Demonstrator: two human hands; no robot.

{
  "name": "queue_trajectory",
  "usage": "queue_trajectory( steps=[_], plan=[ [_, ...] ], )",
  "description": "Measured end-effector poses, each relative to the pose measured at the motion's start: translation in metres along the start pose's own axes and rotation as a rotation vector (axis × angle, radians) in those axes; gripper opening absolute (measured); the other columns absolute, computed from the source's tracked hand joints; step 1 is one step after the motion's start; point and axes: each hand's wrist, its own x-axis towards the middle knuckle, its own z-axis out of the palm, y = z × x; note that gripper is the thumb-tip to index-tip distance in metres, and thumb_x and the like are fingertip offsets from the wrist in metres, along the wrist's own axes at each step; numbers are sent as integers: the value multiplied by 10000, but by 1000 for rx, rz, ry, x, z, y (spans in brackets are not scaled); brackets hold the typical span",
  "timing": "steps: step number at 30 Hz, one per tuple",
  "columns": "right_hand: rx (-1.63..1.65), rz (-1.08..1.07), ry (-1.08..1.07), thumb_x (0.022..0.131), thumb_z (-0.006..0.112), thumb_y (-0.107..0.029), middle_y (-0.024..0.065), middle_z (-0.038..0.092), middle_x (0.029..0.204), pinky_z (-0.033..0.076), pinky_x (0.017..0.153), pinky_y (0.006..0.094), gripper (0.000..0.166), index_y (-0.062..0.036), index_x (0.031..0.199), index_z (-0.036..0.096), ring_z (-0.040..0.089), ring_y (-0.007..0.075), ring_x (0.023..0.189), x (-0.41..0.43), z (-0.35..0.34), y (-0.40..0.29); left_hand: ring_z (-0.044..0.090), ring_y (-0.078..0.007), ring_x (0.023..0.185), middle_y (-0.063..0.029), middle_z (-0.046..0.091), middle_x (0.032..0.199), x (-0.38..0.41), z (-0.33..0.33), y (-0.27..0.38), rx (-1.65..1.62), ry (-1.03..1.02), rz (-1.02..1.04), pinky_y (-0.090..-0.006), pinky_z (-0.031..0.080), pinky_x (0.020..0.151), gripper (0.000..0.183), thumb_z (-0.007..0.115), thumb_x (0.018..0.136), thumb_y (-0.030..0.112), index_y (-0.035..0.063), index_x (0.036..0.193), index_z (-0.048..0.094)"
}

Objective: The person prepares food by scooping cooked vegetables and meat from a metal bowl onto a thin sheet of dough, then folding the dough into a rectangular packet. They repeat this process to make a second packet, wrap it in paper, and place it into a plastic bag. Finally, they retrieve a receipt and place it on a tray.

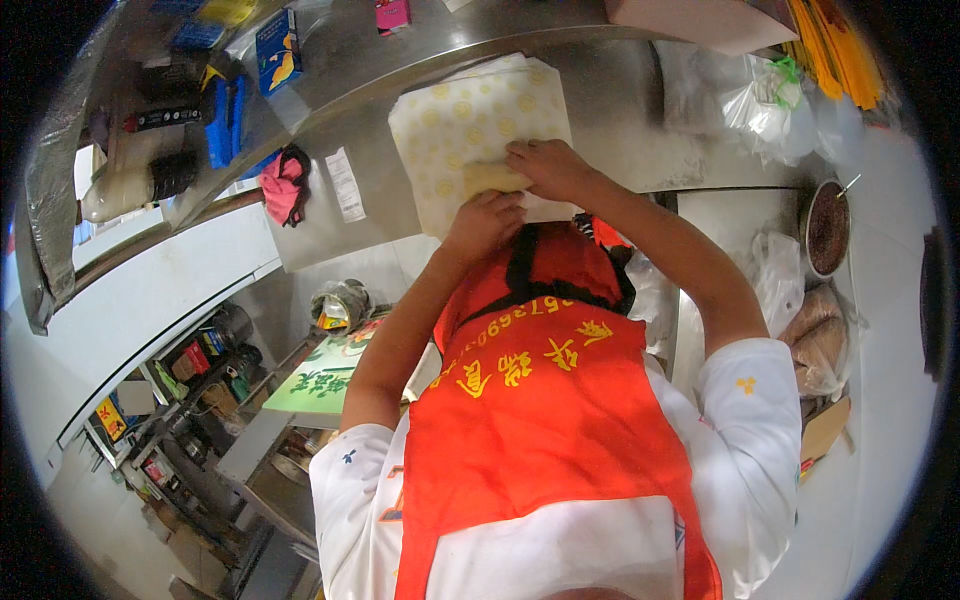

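Observation:
A stack of white wrapping paper (435, 150) with a yellow printed pattern lies on the stainless steel counter (352, 135) before me. On its near part is a pale yellow rolled or folded piece (491, 177), perhaps food; what it is made of cannot be told. My right hand (553, 171) grips its right end, fingers bent over the top. From the near side, my left hand (487, 223) holds its lower edge with curled fingers. Both hands partly hide the piece and the paper under it.
A printed slip (345, 184) and a pink cloth item (283, 187) are left of the paper. Above the counter runs a metal shelf (337, 67) with a blue box (278, 52). Plastic bags (772, 105) and a round pan of dark contents (826, 229) stand at the right.

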Motion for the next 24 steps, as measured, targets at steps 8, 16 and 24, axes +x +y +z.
queue_trajectory(
  steps=[8, 16, 24],
  plan=[
    [-8, 16, -67, 692, 720, -159, 82, 556, 1103, 517, 742, 405, 360, -81, 1006, 563, 612, 283, 961, 5, -9, -4, 614, -336, 928, -144, 656, 953, 13, -4, 16, -112, -29, -373, -425, 503, 818, 156, 592, 865, 184, 54, 927, 653],
    [-50, -27, -7, 681, 712, -152, 69, 546, 1059, 526, 710, 402, 358, -89, 1001, 564, 614, 276, 940, 3, -3, 2, 607, -317, 924, -106, 622, 969, 2, 9, 7, -46, -71, -155, -421, 516, 782, 184, 639, 839, 234, 77, 934, 653],
    [-42, -19, -64, 674, 710, -143, 64, 535, 1052, 533, 700, 411, 377, -83, 1017, 565, 626, 285, 890, 12, -6, 7, 585, -300, 930, -95, 567, 1011, 22, 19, 31, 41, 49, -297, -420, 510, 765, 289, 695, 778, 331, 105, 948, 637]
  ],
)
